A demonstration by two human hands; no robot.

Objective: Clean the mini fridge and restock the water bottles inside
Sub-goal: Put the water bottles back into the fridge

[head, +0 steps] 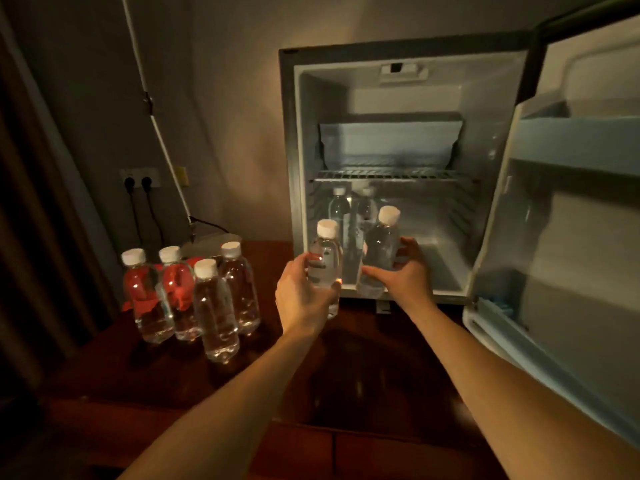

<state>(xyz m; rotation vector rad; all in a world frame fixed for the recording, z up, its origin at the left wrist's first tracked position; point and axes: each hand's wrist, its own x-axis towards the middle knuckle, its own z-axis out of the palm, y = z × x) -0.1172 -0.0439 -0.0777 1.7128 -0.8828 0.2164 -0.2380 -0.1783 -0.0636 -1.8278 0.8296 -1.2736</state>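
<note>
Mini fridge [294, 161] stands on the dark wooden surface [114, 375], door [568, 216] swung wide to the right. Upper compartment shows only a pale box-like fitting above the wire shelf [388, 174]. Lower compartment already has two water bottles [341, 209] upright at the back left, side by side.

Step in hand, by my reading: restocking, not cleaning. No cloth in use in either hand. Two bottles are at the mouth of the lower compartment, on their way in.

Four more bottles [214, 306] stand grouped on the surface to the left of the fridge, well apart from the hands. Something red [180, 292] lies behind them; cannot tell what it is.

Left hand [304, 296]: fingers curled round the body of the left bottle [325, 265], held upright just in front of the fridge's lower lip. Cap on.

Right hand [405, 268]: wrapped round the lower half of the right bottle [379, 251], which leans slightly left. This bottle sits a little further in, over the threshold. Cap on.

Next move, as I judge it: carry both under the wire shelf without clipping the caps, set them upright in front of or beside the two at the back, then let go and return for the four on the surface. The tilted right bottle wants straightening before release.
</note>
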